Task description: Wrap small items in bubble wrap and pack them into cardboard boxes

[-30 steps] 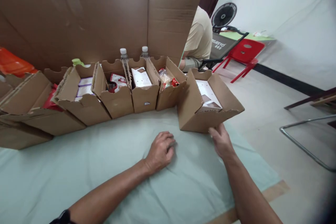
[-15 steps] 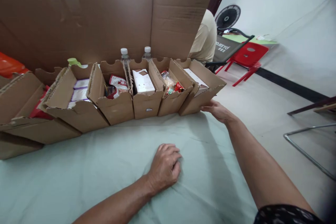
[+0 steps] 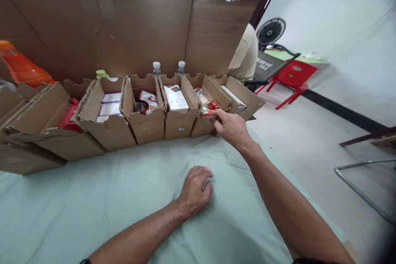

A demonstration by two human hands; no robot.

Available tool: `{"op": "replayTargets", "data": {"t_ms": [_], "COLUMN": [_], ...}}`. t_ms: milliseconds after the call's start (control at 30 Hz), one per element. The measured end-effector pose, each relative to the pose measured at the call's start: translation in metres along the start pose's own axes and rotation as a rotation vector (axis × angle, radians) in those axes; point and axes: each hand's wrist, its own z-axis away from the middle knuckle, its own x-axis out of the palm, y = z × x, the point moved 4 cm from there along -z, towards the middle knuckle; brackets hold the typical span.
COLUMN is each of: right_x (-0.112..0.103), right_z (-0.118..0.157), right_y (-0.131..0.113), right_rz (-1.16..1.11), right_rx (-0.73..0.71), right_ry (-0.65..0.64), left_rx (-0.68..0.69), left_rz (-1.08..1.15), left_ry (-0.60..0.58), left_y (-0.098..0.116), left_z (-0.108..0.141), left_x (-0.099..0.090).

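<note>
My left hand (image 3: 195, 189) rests on the pale green cloth (image 3: 123, 202), its fingers loosely curled, a gap by the thumb and nothing seen inside. At the front rim of a narrow cardboard box (image 3: 202, 127), my right hand (image 3: 230, 128) has thumb and fingertips drawn together beside a red snack packet (image 3: 210, 107); what they pinch is too small to tell. To the left, a box (image 3: 177, 126) holds a white carton (image 3: 176, 98). Further right, another box (image 3: 252, 107) holds a white item (image 3: 233, 95), partly behind my right hand.
More boxes run leftward, holding a pouch (image 3: 148, 99), white-and-purple packs (image 3: 110, 104) and a red item (image 3: 70, 117). Behind stand clear bottles (image 3: 181, 67), an orange bottle (image 3: 26, 68) and a cardboard panel (image 3: 123, 33). A person's pale sleeve (image 3: 246, 55) and red chair (image 3: 293, 75) are beyond.
My right hand has moved left and up from the rightmost box to the snack box's front rim. My left hand stays on the cloth. The view has shifted a little.
</note>
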Motion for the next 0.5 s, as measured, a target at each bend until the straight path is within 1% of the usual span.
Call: {"op": "replayTargets", "data": {"t_ms": [33, 67, 100, 167, 233, 267, 300, 367, 433, 467, 500], "right_x": [-0.002, -0.006, -0.011, -0.023, -0.038, -0.045, -0.053, -0.067, -0.080, -0.085, -0.090], "right_z": [-0.002, 0.001, 0.010, 0.043, 0.088, 0.112, 0.136, 0.177, 0.209, 0.223, 0.236], "right_y": [-0.004, -0.006, -0.006, -0.004, -0.006, -0.012, -0.021, -0.054, -0.099, -0.121, -0.143], "right_rz": [0.059, 0.091, 0.097, 0.061, 0.009, -0.020, -0.057, -0.149, -0.292, -0.379, -0.473], "right_rx": [0.016, 0.022, 0.015, -0.035, -0.097, -0.136, -0.167, -0.225, -0.289, -0.331, -0.401], "right_ry": [-0.033, -0.039, -0.022, 0.041, 0.117, 0.147, 0.174, 0.195, 0.187, 0.159, 0.118], "left_rx": [-0.032, -0.065, -0.099, -0.163, -0.209, -0.218, -0.220, -0.211, -0.221, -0.244, -0.281], "left_rz": [0.020, 0.034, 0.040, 0.043, 0.046, 0.051, 0.056, 0.064, 0.071, 0.074, 0.072], "left_ry": [0.063, 0.128, 0.186, 0.261, 0.275, 0.265, 0.250, 0.224, 0.226, 0.250, 0.291], "left_y": [-0.003, -0.005, -0.007, -0.010, -0.009, -0.006, -0.002, 0.009, 0.021, 0.026, 0.030], "left_z": [-0.001, -0.002, -0.002, -0.002, 0.003, 0.009, 0.016, 0.037, 0.063, 0.078, 0.093], "left_x": [-0.003, -0.007, -0.012, -0.026, -0.042, -0.052, -0.061, -0.081, -0.102, -0.113, -0.126]}}
